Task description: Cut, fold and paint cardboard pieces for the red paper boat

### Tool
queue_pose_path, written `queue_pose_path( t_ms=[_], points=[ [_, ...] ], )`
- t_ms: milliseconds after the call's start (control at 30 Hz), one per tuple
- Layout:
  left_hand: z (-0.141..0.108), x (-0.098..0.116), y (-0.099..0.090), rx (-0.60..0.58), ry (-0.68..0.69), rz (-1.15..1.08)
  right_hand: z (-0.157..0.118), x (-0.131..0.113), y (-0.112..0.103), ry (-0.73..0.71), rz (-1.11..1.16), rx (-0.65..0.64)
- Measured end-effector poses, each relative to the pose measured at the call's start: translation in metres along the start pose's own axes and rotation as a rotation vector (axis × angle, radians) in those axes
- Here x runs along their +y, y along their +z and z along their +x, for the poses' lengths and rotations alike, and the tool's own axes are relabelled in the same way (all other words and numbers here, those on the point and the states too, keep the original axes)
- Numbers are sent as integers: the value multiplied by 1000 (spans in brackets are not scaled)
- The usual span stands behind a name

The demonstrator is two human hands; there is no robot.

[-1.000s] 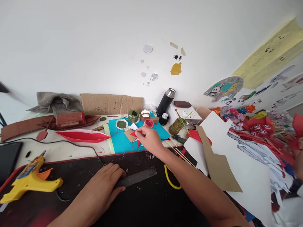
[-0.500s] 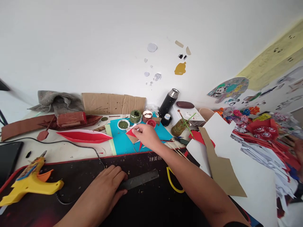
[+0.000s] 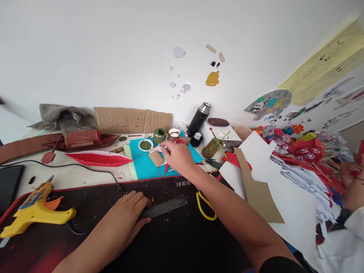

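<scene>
My left hand (image 3: pixel 129 212) is closed on one end of a dark metal ruler (image 3: pixel 169 206), which lies flat on the dark mat. Farther forward, my right hand (image 3: pixel 179 156) reaches over a blue sheet (image 3: pixel 140 167), its thumb and forefinger pinched at a small piece of paper (image 3: pixel 159 149) showing its white side. Just below those fingertips sits a small brown cardboard-like piece (image 3: pixel 156 158). A white lid with green paint (image 3: pixel 145 145) is close on the left, and a green paint jar (image 3: pixel 159 135) stands behind. The right hand partly hides a red paint pot (image 3: pixel 180 141).
A yellow glue gun (image 3: pixel 41 212) rests at left. Behind it lie a red paper boat (image 3: pixel 98 159) and a brown model boat (image 3: pixel 82 140). Yellow-handled scissors (image 3: pixel 205 208) lie under my right forearm. White sheets (image 3: pixel 295 201) and another person's hand (image 3: pixel 351 170) are at right.
The paper piece at my right fingertips showed red before and now shows white; the brown piece is more uncovered. My left hand stays on the ruler. The view has shifted slightly.
</scene>
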State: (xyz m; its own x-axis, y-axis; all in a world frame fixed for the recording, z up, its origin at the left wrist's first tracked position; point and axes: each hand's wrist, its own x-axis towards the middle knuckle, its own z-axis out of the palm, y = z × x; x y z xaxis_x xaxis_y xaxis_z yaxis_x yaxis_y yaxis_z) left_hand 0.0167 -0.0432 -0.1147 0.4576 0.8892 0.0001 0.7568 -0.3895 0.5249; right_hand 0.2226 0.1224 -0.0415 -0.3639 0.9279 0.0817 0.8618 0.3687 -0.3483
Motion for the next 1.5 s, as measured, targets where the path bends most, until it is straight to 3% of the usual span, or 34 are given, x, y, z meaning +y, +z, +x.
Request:
queue_pose_path(
  t_ms=[167, 300, 667, 933, 1133, 1267, 1400, 1500],
  points=[
    [1, 0, -1, -18, -9, 6, -52, 10, 2, -14, -52, -139],
    [2, 3, -5, -41, -9, 2, -78, 28, 12, -29, -93, -206],
    [4, 6, -10, -40, -20, -22, -67, 24, 33, -52, -71, -185],
    [4, 5, -10, -52, -29, -29, -85, 18, 25, 0, 23, -128],
    [2, 3, -8, -15, -5, -43, -108, 12, 19, -8, 240, -99],
    [0, -4, -1, 16, 1, -52, -138, 10, 15, -19, 265, -204],
    [0, -8, 1, 19, 0, -50, -160, 13, 5, -16, 119, -363],
    [0, -8, -2, 6, -10, -49, -167, 14, 2, -20, 43, -409]
  ],
)
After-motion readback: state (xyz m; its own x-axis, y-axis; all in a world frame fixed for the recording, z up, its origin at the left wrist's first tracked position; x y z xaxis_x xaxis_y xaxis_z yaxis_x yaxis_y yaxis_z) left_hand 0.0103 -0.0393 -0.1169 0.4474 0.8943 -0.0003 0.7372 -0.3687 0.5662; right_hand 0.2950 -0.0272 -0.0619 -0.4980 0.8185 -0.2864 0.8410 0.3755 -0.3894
